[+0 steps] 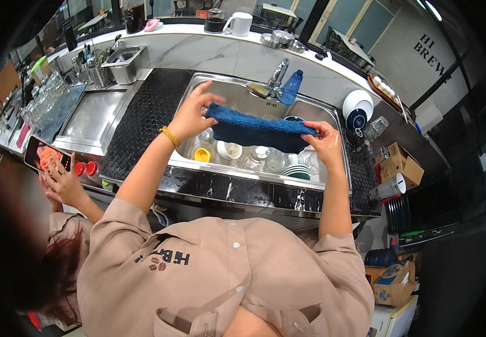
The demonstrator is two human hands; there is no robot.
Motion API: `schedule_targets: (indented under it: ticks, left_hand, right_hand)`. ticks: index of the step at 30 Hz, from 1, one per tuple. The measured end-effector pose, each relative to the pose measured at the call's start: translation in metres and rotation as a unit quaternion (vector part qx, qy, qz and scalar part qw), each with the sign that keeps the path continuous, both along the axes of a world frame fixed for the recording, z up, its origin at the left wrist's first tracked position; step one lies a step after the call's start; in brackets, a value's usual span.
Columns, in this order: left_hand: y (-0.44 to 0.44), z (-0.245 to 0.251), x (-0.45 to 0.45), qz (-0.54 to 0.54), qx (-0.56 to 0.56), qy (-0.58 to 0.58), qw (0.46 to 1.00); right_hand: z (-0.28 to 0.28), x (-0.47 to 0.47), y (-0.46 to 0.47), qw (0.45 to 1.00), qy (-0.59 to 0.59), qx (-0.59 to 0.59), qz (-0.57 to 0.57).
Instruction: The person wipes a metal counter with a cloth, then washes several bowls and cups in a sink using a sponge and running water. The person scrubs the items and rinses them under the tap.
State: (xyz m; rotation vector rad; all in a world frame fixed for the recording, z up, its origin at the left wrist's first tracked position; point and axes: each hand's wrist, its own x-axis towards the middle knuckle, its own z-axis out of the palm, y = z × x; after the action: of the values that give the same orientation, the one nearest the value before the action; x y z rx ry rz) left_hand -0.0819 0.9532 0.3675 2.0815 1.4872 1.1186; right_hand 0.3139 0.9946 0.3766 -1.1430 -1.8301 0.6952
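A folded dark blue terry cloth (pixel 260 128) is stretched level above a steel sink. At its right end, the thumb and fingers of my right hand (pixel 325 137) pinch the edge, and the skin looks wet. My left hand (pixel 190 111) is at the other end, thumb against the cloth and upper fingers raised and blurred. Below the cloth, the sink (pixel 188 162) holds glassware, a white cup (pixel 229 150), a yellow cup (pixel 202 155) and stacked green-rimmed saucers (pixel 296 172). The cloth hides part of the basin.
A chrome faucet (pixel 277 76) and a blue bottle (pixel 292 87) stand behind the sink. Black perforated matting (pixel 142 113) covers the left counter. At left, another person's hand (pixel 60 175) is by a phone (pixel 43 156). Dishes (pixel 357 105) and glasses (pixel 376 127) stand at right.
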Motion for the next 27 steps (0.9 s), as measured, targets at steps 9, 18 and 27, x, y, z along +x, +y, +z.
schedule_targets:
  ticks: [9, 18, 27]
  left_hand:
    - [0.012, -0.016, -0.015, -0.154, -0.050, -0.218, 0.962]
    - [-0.023, -0.023, 0.055, -0.212, -0.340, -0.491, 0.773]
    - [-0.035, -0.042, -0.035, -0.279, -0.309, -0.648, 0.638]
  right_hand:
    - [-0.008, 0.021, 0.000, 0.991, 0.090, 0.019, 0.101]
    - [-0.019, -0.063, -0.036, 0.856, 0.331, -0.319, 0.236]
    - [-0.149, -0.181, -0.089, 0.925, -0.315, -0.022, 0.210]
